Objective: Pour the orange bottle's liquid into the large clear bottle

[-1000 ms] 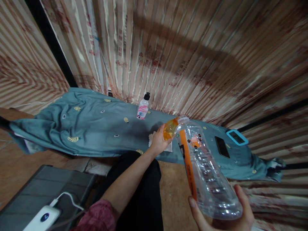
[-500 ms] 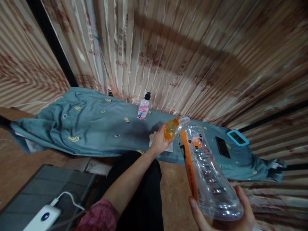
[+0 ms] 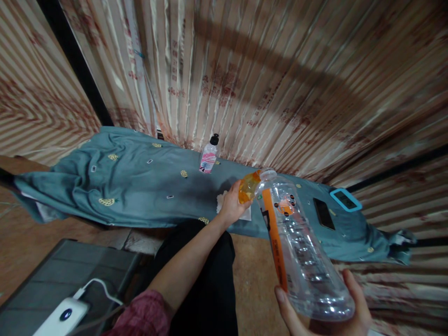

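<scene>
A big clear plastic bottle [image 3: 301, 252] with an orange label is held by its base in the right hand [image 3: 325, 312], down at the bottom right of the view. The fingers are wrapped around the bottom end, so that hand is closed on it. The bottle is tilted, with its neck pointed up and away toward the worktop [image 3: 140, 186].

At the neck, an orange cap [image 3: 248, 186] is gripped by the left hand [image 3: 231, 205], fingers curled tightly around it. Whether the cap is fully screwed on can't be told from here. The left arm is stretched forward, with a pink sleeve [image 3: 143, 315] seen near the bottom edge.

The worktop is covered with a blue-grey cloth [image 3: 105, 186] printed with small yellow shapes. A small bottle with a black top and pink label [image 3: 208, 156] is stood upright near the back, well apart from the hands. A bit of white paper [image 3: 221, 201] is seen just beside the left hand. Off to the right, a black phone [image 3: 322, 213] and a gadget with a blue frame [image 3: 345, 199] are laid flat on the cloth. A white power bank with a cable [image 3: 63, 317] is seen lower left.
</scene>
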The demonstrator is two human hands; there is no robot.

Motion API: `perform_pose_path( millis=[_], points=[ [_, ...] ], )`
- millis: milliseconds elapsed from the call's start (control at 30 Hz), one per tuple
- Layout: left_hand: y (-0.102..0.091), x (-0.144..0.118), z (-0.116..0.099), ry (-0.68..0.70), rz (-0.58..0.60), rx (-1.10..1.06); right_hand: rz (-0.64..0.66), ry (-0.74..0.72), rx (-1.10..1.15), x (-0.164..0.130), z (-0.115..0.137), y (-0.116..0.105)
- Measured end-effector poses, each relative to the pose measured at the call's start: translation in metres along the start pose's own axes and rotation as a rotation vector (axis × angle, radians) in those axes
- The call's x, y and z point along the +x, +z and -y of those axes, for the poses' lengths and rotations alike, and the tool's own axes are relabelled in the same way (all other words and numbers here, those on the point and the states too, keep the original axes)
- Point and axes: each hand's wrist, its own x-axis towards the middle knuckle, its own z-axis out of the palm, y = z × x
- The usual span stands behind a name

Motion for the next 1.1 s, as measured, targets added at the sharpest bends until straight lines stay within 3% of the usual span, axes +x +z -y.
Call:
perform_pose_path(
  millis=[167, 267, 333, 500, 667, 900, 1100],
  points=[
    [-0.001, 0.000, -0.002, -0.006, 0.002, -0.010, -0.018, -0.002, 0.017, -0.002, 0.005, 0.000],
    [-0.001, -0.001, -0.002, 0.003, -0.003, -0.028, -0.050, 0.204, 0.011, -0.002, 0.021, 0.005],
    [-0.001, -0.001, -0.001, 0.003, -0.003, -0.034, -0.070, 0.250, 0.021, -0.001, 0.027, 0.006],
    [-0.001, -0.001, -0.001, 0.000, -0.004, -0.020, -0.042, 0.095, 0.010, 0.000, 0.022, 0.004],
    [-0.001, -0.001, -0.001, 0.002, -0.016, -0.009, -0.067, 0.282, -0.005, 0.000, 0.033, 0.006],
    [0.000, -0.001, 0.001, 0.006, -0.010, -0.014, -0.068, 0.102, 0.010, 0.004, 0.030, 0.006],
    [0.000, -0.001, 0.001, 0.010, -0.012, -0.029, -0.072, 0.226, 0.016, 0.003, 0.037, 0.008]
  ],
)
